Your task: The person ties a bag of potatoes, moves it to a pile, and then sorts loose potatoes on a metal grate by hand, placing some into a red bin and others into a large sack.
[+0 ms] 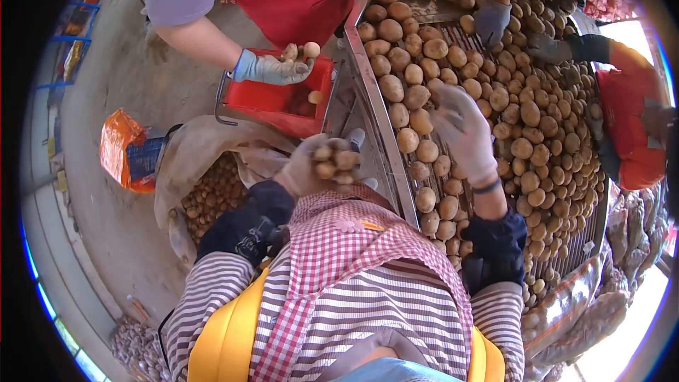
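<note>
My left hand (311,166), in a pale glove, is wrapped round several small potatoes (335,160), above the checked apron and beside an open sack (194,148) of small potatoes. Over the left part of the sorting table, my right hand (460,127), also gloved and somewhat blurred, has its fingers apart above the potatoes (530,148). No potato shows in its grasp. A metal edge (385,124) runs along the table between my two hands.
A co-worker's gloved hand (272,68) holds potatoes over a red crate (262,99), with one potato below it. Other co-workers' gloved hands (492,22) reach over the table from the far side and right. Filled sacks (587,311) lie at lower right.
</note>
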`<state>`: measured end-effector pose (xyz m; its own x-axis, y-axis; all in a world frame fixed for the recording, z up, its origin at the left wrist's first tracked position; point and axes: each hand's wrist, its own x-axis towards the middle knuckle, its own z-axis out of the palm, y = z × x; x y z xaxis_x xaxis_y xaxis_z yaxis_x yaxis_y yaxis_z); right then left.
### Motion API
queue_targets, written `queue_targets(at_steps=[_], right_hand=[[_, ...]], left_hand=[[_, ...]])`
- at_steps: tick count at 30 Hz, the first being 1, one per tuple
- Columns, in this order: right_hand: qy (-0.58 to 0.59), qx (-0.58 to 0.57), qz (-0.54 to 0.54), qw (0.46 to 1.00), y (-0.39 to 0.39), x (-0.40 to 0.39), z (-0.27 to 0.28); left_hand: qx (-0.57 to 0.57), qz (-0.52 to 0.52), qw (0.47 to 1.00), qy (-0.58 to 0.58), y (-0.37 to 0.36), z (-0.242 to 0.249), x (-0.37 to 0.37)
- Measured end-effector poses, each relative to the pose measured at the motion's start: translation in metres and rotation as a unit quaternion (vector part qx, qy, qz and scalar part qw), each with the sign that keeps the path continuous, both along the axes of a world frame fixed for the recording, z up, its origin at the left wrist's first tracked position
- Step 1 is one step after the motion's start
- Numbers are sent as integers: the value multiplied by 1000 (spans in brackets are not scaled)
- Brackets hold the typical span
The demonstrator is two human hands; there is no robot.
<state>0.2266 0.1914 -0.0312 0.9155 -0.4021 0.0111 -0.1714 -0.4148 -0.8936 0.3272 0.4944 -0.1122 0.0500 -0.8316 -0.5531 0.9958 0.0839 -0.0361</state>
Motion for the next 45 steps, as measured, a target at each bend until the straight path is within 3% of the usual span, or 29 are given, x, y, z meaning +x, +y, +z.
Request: queue_targets(at_steps=[2, 3, 4, 5, 6, 7, 9, 10, 11, 12, 14, 16, 17, 18, 21, 24, 25, 26, 29, 32, 33, 35, 36, 38, 39, 41, 43, 44, 45], right_hand=[[44, 25, -66, 997, -18, -45, -19], [72, 43, -110, 990, -28, -76, -25], [100, 61, -160, 980, -36, -113, -29], [112, 47, -193, 974, -43, -149, -36], [139, 29, -205, 968, -49, -179, -44], [164, 16, -212, 963, -52, -201, -45], [206, -2, -207, 956, -40, -231, -40], [235, -56, -163, 957, -32, -235, -36], [260, -108, -115, 953, -22, -235, -34], [284, -156, -76, 943, -14, -237, -43], [347, -217, -28, 912, 6, -232, -54], [393, -208, -31, 895, 8, -216, -58], [438, -204, -26, 875, 7, -206, -59], [422, -210, -23, 882, 9, -199, -57], [401, -245, -7, 883, 16, -184, -61], [385, -253, -84, 884, 16, -188, -66], [379, -275, -138, 873, 14, -189, -66], [356, -261, -191, 876, 8, -193, -61], [236, -165, -236, 928, -12, -202, -62], [221, -172, -192, 941, -11, -179, -61], [258, -169, -161, 938, -6, -167, -69], [191, -119, -125, 966, 7, -160, -99], [124, -48, -151, 980, 13, -149, -80], [57, 1, -143, 988, 20, -138, -60], [-9, 45, -140, 989, 24, -134, -55], [-21, 21, -148, 988, 27, -128, -50], [-45, -49, -146, 987, 22, -124, -44], [-54, -22, -163, 985, 17, -128, -42], [-50, -134, -167, 975, 7, -133, -37]], left_hand=[[25, -25, 999, -21, 36, 3, 22], [1, 14, 1000, 1, 62, -21, 22], [-4, -21, 999, -38, 88, -31, 33], [166, -92, 907, -376, 114, -5, 29], [204, -28, 965, -162, 173, -49, 45], [295, -81, 935, -178, 206, -59, 56], [486, -287, 801, -201, 237, -55, 76], [489, -499, 623, -352, 289, -100, 96], [448, -659, 382, -468, 321, -137, 112], [448, -661, 373, -472, 307, -123, 111], [457, -623, 291, -564, 259, -89, 101], [375, -486, 530, -586, 220, -124, 110], [340, -435, 578, -601, 180, -129, 103], [278, -447, 531, -664, 112, -85, 85], [147, -382, 463, -786, -18, -1, 32], [39, -318, 468, -824, -78, 29, 6], [25, -316, 504, -803, -91, 39, -1], [11, -313, 539, -782, -102, 44, -7], [5, -298, 568, -767, -125, 28, -23], [-31, -319, 505, -801, -158, 22, -41], [-26, -319, 502, -804, -164, 11, -45], [-39, -342, 539, -769, -176, -2, -50], [-34, -341, 536, -772, -183, 4, -51], [37, -365, 811, -455, -191, 21, -51], [40, -366, 811, -455, -191, 18, -47], [-41, -400, 901, -162, -194, 8, -38], [-72, -368, 917, -139, -195, 7, -46], [-29, -365, 911, -187, -197, 7, -46], [15, -361, 903, -234, -198, 7, -45]])
